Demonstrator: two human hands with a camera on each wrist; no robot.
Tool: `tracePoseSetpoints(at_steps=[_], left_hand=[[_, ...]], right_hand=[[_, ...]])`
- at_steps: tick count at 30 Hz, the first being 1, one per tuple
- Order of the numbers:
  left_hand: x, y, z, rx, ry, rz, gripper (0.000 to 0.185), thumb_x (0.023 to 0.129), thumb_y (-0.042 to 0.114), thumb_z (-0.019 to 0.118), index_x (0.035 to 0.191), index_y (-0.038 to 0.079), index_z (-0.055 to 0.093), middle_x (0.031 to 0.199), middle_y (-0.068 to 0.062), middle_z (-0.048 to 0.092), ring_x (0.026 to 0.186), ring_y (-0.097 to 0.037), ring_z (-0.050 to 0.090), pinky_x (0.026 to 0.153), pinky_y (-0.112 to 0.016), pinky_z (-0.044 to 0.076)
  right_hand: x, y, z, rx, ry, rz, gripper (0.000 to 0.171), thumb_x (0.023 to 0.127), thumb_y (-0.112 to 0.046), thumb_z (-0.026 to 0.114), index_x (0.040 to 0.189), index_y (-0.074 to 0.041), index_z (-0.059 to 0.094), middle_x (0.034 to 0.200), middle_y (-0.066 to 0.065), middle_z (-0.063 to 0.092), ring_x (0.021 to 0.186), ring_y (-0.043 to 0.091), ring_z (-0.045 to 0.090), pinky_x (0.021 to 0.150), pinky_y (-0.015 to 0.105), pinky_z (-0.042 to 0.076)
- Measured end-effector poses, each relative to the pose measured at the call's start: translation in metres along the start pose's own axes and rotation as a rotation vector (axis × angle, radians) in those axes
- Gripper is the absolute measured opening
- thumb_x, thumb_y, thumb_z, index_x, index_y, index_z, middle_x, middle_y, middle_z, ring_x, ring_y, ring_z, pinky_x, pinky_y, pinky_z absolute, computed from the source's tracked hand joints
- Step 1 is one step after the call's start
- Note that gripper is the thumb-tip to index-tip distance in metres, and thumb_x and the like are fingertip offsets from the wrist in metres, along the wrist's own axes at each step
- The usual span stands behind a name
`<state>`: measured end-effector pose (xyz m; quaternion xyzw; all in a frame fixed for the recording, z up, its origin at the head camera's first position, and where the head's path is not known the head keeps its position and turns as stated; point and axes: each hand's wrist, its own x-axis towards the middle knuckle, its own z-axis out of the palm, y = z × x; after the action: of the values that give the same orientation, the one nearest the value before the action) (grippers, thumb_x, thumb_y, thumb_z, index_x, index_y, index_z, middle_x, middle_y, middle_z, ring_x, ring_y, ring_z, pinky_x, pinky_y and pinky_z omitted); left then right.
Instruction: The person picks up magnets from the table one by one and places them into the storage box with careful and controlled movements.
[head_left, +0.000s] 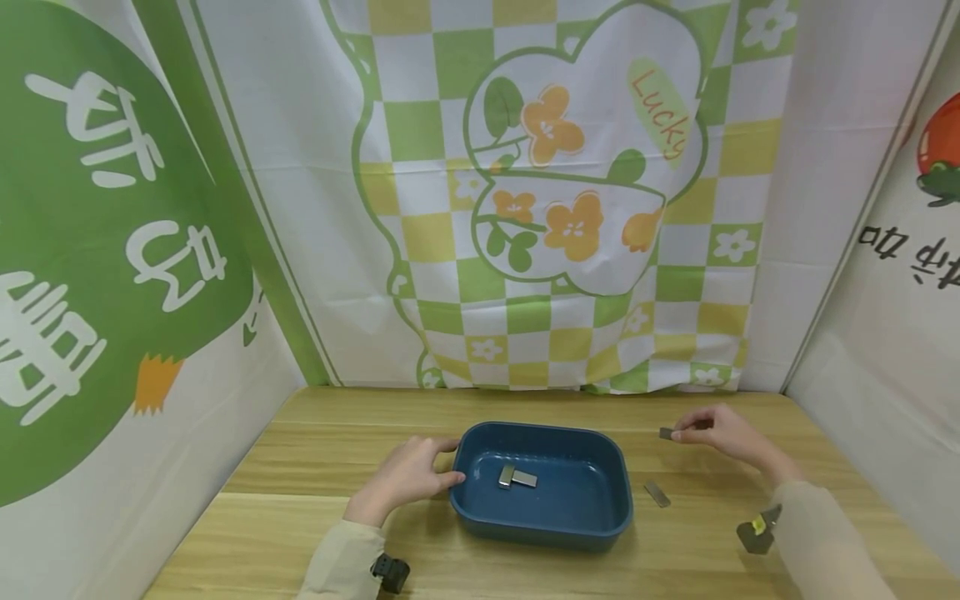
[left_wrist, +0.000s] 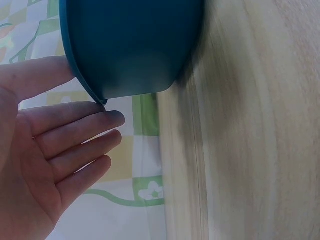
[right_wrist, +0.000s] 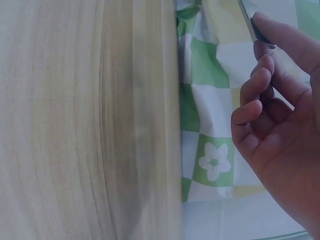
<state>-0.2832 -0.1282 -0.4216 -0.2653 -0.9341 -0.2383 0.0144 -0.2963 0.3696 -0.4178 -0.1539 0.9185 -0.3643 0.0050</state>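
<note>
Pinching a small grey metal bar [head_left: 666, 433] at the blue tub's [head_left: 480, 508] two o'clock, the right hand [head_left: 720, 435] hovers; the left hand [head_left: 408, 475], fingers relaxed, touches its nine o'clock rim.

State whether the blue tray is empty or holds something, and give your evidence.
Not empty: two small grey metal pieces lie on the blue tray's floor.

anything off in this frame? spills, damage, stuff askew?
Nothing stands out. The blue tray sits flat on the wooden table, the left hand at its rim, two metal pieces inside. The right hand pinches a small metal piece; another lies loose beside the tray. No spills or damage visible.
</note>
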Motion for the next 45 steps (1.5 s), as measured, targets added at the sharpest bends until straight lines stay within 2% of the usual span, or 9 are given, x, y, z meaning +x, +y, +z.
tracePoseSetpoints(at_steps=[12,19,45], left_hand=[[-0.001,0.0,0.0,0.0,0.008,0.003,0.052,0.083,0.033,0.072,0.124,0.003,0.062,0.123,-0.014,0.064,0.111,-0.035,0.062,0.09,-0.051,0.051],[0.0,0.0,0.0,0.004,0.009,0.005,0.052,0.082,0.033,0.072,0.124,0.004,0.062,0.123,-0.013,0.064,0.111,-0.035,0.062,0.089,-0.052,0.051],[0.0,0.0,-0.001,0.019,0.01,0.008,0.053,0.082,0.036,0.072,0.124,0.005,0.062,0.122,-0.013,0.065,0.108,-0.035,0.063,0.087,-0.051,0.052]], right_hand=[[0.002,-0.012,0.001,-0.035,0.0,-0.03,0.021,0.086,-0.026,0.068,0.095,-0.007,0.071,0.091,0.004,0.068,0.076,0.005,0.055,0.065,0.022,0.047],[0.008,-0.021,0.002,-0.073,-0.007,-0.014,0.023,0.085,-0.03,0.07,0.094,-0.009,0.071,0.088,0.002,0.068,0.075,0.007,0.055,0.065,0.023,0.047],[0.026,-0.046,0.014,-0.059,-0.072,-0.08,0.022,0.084,-0.031,0.07,0.092,-0.01,0.072,0.086,0.001,0.069,0.074,0.008,0.057,0.064,0.024,0.048]])
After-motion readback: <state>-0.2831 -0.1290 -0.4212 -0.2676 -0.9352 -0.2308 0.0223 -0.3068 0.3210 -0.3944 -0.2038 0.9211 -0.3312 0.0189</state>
